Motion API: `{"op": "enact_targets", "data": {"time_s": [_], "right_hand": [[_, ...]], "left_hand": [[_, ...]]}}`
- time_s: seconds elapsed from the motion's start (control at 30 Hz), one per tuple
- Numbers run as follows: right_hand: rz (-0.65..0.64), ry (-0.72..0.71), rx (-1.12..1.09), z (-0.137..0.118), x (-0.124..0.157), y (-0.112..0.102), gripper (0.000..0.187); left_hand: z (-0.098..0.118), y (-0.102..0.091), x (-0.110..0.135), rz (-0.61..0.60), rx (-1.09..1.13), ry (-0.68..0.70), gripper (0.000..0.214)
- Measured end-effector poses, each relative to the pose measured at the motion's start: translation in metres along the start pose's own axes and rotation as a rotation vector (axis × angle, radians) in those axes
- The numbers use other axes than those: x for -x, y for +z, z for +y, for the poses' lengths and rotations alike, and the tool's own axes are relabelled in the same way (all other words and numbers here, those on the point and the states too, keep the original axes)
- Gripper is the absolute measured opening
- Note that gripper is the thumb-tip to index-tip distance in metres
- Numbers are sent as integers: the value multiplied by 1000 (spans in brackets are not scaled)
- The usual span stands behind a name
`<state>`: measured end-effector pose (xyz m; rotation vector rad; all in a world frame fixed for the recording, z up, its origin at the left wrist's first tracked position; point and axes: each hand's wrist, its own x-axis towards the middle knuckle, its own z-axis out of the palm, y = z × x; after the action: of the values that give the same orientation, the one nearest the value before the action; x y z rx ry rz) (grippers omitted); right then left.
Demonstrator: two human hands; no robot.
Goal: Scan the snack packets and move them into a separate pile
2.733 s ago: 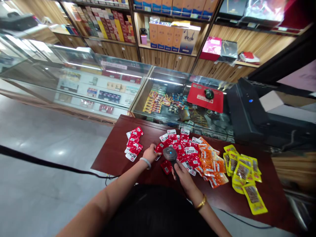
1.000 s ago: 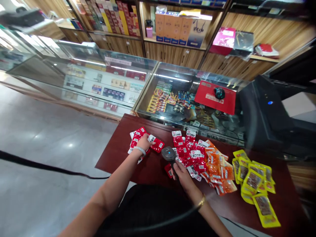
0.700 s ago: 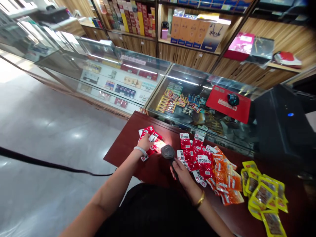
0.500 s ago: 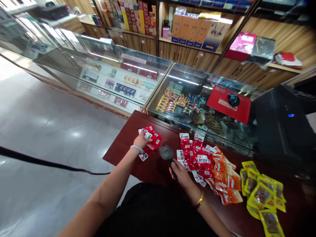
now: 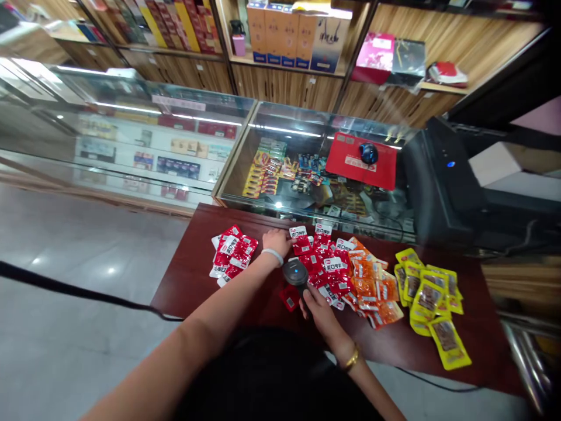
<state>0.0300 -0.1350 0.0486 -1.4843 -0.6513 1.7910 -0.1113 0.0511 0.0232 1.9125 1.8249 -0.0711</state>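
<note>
My right hand (image 5: 319, 305) grips the handle of a black barcode scanner (image 5: 295, 274), whose head hangs over the dark red table (image 5: 193, 275). My left hand (image 5: 277, 240), a pale bangle on its wrist, reaches across and pinches a red snack packet (image 5: 300, 240) at the far left edge of the big red pile (image 5: 331, 270). A smaller heap of red packets (image 5: 232, 252) lies to the left of that hand. One single red packet (image 5: 290, 297) lies under the scanner.
Orange packets (image 5: 370, 283) and yellow packets (image 5: 427, 298) lie to the right on the table. Behind it stands a glass display counter (image 5: 280, 152) with a red mat and mouse (image 5: 369, 153). A black monitor (image 5: 438, 181) stands at right; a cable (image 5: 79, 289) crosses the floor.
My left hand left the small heap at the left and moved right onto a packet of the big red pile. The scanner's light flashed on a packet and is off.
</note>
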Motion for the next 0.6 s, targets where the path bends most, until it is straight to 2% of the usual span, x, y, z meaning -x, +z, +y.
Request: {"op": "enact_targets", "data": {"time_s": [0.07,0.13,0.27,0.37,0.5,0.6], "right_hand": [[22,7,-38,0,4,-4,57],[41,18,-73,-1,7,-7,57],[53,18,-101,0,8,-11,58],[51,0,-100,0,8,-12,57],[48,-3,-80,-1,8,-11,57],[38,0,-53,-3,8,-7,57]], "left_hand": [[22,12,-8,2,-37,-79,59],[35,21,-11,28,-59,-118,71],[42,29,-16,39,-76,-109,72],[35,29,-23,5,-40,-119,63],[9,27,-27,-100,225,-133,47],[-16,26,-17,-64,428,-154,38]]}}
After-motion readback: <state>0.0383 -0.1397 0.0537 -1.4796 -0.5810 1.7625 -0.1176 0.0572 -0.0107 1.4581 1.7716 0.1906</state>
